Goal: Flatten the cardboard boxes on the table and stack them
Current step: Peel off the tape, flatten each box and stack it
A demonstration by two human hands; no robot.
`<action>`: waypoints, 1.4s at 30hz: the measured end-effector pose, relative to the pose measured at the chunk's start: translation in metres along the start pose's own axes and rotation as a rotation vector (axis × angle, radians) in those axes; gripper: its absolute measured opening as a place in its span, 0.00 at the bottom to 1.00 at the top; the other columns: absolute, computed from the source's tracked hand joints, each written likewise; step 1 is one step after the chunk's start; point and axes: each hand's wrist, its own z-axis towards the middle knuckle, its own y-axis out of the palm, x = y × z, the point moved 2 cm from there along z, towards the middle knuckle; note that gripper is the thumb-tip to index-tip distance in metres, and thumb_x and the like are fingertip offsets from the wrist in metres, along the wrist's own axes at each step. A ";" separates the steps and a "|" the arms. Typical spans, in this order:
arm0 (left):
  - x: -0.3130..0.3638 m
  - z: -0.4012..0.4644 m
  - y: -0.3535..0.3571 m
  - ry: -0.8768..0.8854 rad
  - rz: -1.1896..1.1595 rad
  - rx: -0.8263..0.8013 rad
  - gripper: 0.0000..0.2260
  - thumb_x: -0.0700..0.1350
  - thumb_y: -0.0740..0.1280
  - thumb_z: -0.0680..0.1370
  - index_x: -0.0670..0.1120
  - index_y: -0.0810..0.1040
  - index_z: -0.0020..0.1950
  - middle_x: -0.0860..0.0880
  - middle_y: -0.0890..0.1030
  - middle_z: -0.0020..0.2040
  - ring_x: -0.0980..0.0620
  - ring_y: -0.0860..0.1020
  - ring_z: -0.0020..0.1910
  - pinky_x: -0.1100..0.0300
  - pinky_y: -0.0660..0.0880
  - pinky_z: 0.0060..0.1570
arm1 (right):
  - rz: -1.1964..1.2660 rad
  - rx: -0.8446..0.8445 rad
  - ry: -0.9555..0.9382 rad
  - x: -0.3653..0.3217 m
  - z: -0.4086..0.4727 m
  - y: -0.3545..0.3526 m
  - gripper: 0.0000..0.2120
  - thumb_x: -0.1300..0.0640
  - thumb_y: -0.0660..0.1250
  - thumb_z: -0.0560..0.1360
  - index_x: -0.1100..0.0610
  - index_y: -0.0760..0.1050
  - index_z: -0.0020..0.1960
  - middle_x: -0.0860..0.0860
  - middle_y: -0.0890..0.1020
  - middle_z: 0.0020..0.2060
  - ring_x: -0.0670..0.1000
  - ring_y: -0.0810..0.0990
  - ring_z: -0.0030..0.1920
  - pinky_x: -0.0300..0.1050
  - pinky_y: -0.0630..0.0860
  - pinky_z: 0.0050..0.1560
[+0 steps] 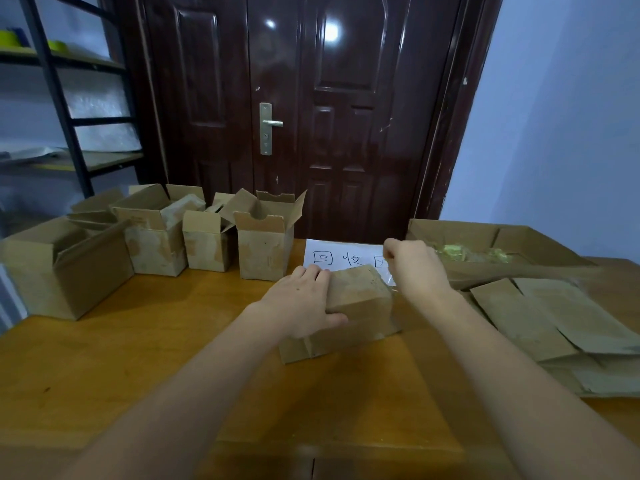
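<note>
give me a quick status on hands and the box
Left hand holds the small brown cardboard box. Right hand pinches clear tape at its far end. Nothing in the way.

Your left grip (301,299) and right grip (415,268) are bare, with no gloves, rings or watch. Behind each grip, your forearms show no sleeves.

Bare near table (145,368); open boxes (207,237) far-left, flattened stack (554,323) right.
</note>
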 end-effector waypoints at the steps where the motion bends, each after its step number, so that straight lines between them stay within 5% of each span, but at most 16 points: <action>1: 0.001 0.001 -0.003 -0.005 0.014 -0.026 0.37 0.71 0.63 0.77 0.49 0.62 0.77 0.48 0.69 0.71 0.48 0.69 0.66 0.50 0.71 0.67 | -0.015 -0.023 -0.047 -0.002 0.001 0.000 0.13 0.70 0.61 0.71 0.55 0.73 0.48 0.54 0.77 0.40 0.60 0.78 0.41 0.50 0.76 0.38; 5: 0.013 0.011 -0.012 -0.042 0.142 -0.086 0.35 0.70 0.64 0.76 0.47 0.65 0.73 0.47 0.72 0.67 0.47 0.70 0.62 0.49 0.70 0.66 | -0.047 -0.200 -0.170 -0.020 -0.004 0.005 0.08 0.66 0.60 0.76 0.56 0.76 0.47 0.52 0.77 0.45 0.56 0.77 0.44 0.49 0.73 0.39; 10: 0.034 0.025 -0.003 -0.058 0.191 -0.104 0.46 0.77 0.57 0.74 0.43 0.59 0.80 0.42 0.67 0.77 0.41 0.64 0.76 0.44 0.58 0.77 | 0.119 -0.263 -0.166 -0.021 -0.013 0.010 0.17 0.52 0.59 0.84 0.53 0.73 0.38 0.52 0.78 0.43 0.56 0.76 0.48 0.50 0.74 0.50; 12: 0.035 0.028 0.001 -0.049 0.167 -0.052 0.46 0.77 0.54 0.76 0.44 0.57 0.81 0.42 0.66 0.77 0.41 0.65 0.76 0.44 0.59 0.77 | 0.334 -0.203 -0.065 -0.013 -0.012 0.010 0.07 0.54 0.65 0.81 0.53 0.82 0.49 0.52 0.81 0.47 0.54 0.78 0.50 0.49 0.76 0.54; 15: 0.032 0.030 0.006 -0.030 0.145 0.013 0.44 0.77 0.54 0.76 0.44 0.59 0.79 0.43 0.69 0.74 0.42 0.68 0.73 0.45 0.62 0.76 | 0.510 -0.220 0.139 0.001 -0.011 0.010 0.24 0.48 0.75 0.74 0.56 0.77 0.67 0.52 0.80 0.57 0.53 0.79 0.56 0.46 0.75 0.57; 18: 0.031 0.031 0.008 -0.024 0.154 0.018 0.44 0.77 0.53 0.76 0.44 0.60 0.79 0.43 0.70 0.74 0.42 0.68 0.73 0.45 0.63 0.75 | 0.534 -0.339 0.261 0.008 -0.011 0.018 0.21 0.42 0.74 0.74 0.62 0.82 0.47 0.55 0.82 0.40 0.54 0.80 0.42 0.47 0.76 0.45; 20: 0.031 0.031 0.009 -0.025 0.164 0.014 0.45 0.77 0.53 0.76 0.44 0.59 0.79 0.43 0.69 0.75 0.41 0.68 0.73 0.44 0.63 0.76 | 0.515 -0.325 0.269 0.008 -0.007 0.017 0.18 0.44 0.71 0.77 0.60 0.83 0.44 0.55 0.83 0.37 0.54 0.78 0.37 0.45 0.74 0.39; 25: 0.030 0.031 0.009 -0.017 0.160 0.017 0.44 0.77 0.55 0.76 0.45 0.60 0.79 0.43 0.70 0.73 0.42 0.69 0.72 0.45 0.64 0.75 | 0.496 -0.283 0.243 0.011 -0.003 0.016 0.12 0.52 0.68 0.81 0.56 0.83 0.42 0.54 0.84 0.37 0.57 0.84 0.39 0.51 0.81 0.46; 30: 0.029 0.032 0.009 -0.011 0.155 0.011 0.44 0.77 0.55 0.76 0.45 0.60 0.79 0.44 0.70 0.73 0.42 0.68 0.72 0.45 0.63 0.75 | 0.773 -0.138 0.394 0.028 0.004 0.013 0.06 0.63 0.66 0.81 0.63 0.79 0.45 0.61 0.85 0.40 0.53 0.85 0.32 0.49 0.85 0.39; 33: 0.029 0.033 0.009 -0.014 0.143 -0.002 0.44 0.77 0.55 0.76 0.45 0.59 0.79 0.43 0.69 0.74 0.42 0.68 0.73 0.44 0.62 0.76 | 0.536 -0.105 0.238 0.036 0.006 0.011 0.04 0.63 0.65 0.80 0.57 0.76 0.48 0.59 0.84 0.41 0.55 0.86 0.32 0.54 0.84 0.39; 36: 0.028 0.032 0.010 -0.004 0.145 0.004 0.44 0.77 0.55 0.76 0.45 0.59 0.79 0.43 0.69 0.74 0.42 0.68 0.72 0.45 0.62 0.75 | 0.368 -0.113 0.167 0.040 0.000 0.017 0.09 0.65 0.63 0.78 0.52 0.71 0.47 0.58 0.82 0.40 0.56 0.84 0.32 0.53 0.83 0.37; 39: 0.028 0.032 0.011 -0.006 0.146 0.010 0.44 0.77 0.55 0.76 0.45 0.59 0.79 0.43 0.70 0.73 0.42 0.68 0.72 0.45 0.63 0.75 | 0.454 -0.112 0.212 0.048 -0.003 0.027 0.15 0.71 0.62 0.75 0.52 0.77 0.41 0.59 0.84 0.40 0.52 0.82 0.31 0.40 0.79 0.32; 42: 0.027 0.032 0.012 -0.007 0.146 0.020 0.44 0.77 0.55 0.75 0.46 0.59 0.79 0.44 0.70 0.73 0.43 0.69 0.72 0.45 0.63 0.75 | 0.528 -0.093 0.256 0.056 -0.005 0.033 0.13 0.71 0.63 0.77 0.57 0.82 0.45 0.57 0.85 0.41 0.51 0.81 0.35 0.44 0.82 0.43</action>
